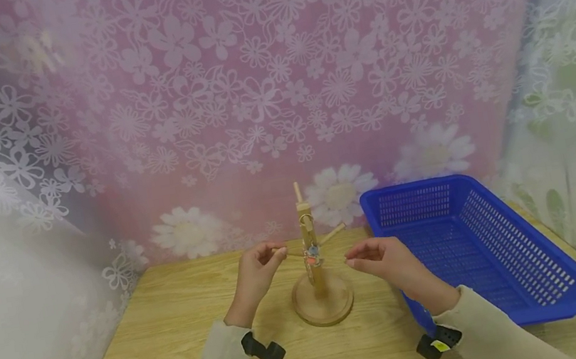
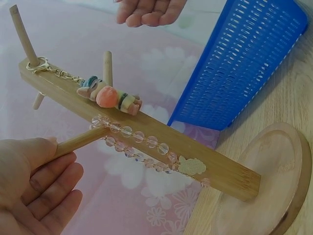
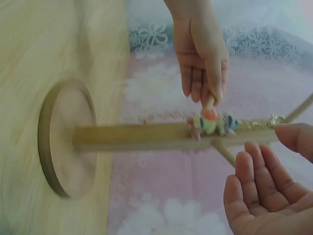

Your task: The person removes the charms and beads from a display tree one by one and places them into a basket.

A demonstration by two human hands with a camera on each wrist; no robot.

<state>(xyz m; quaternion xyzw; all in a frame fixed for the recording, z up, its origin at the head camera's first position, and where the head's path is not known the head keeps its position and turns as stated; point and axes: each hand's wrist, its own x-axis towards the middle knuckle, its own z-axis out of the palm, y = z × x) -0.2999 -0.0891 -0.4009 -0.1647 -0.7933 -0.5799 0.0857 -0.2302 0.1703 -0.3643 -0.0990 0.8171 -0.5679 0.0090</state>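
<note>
A wooden peg stand (image 1: 323, 308) with a round base stands upright on the table. My left hand (image 1: 254, 277) pinches one side peg (image 2: 80, 142) between thumb and fingers. A bracelet of clear and pinkish beads (image 2: 139, 136) with a pale, fish-like charm hangs from that peg, near the post. On an upper peg hangs a keychain (image 2: 108, 96), its gold chain carrying a small figurine with a blue hat and a round orange-pink part. My right hand (image 1: 390, 264) hovers to the right of the stand, fingers loosely bent and nothing visible between them; in the right wrist view, thumb and fingers are apart.
A blue perforated plastic basket (image 1: 493, 313) stands on the right of the wooden table (image 1: 178, 344), close behind my right forearm. Behind the table hangs a pink floral curtain (image 1: 254, 115), with pale floral cloth on both sides.
</note>
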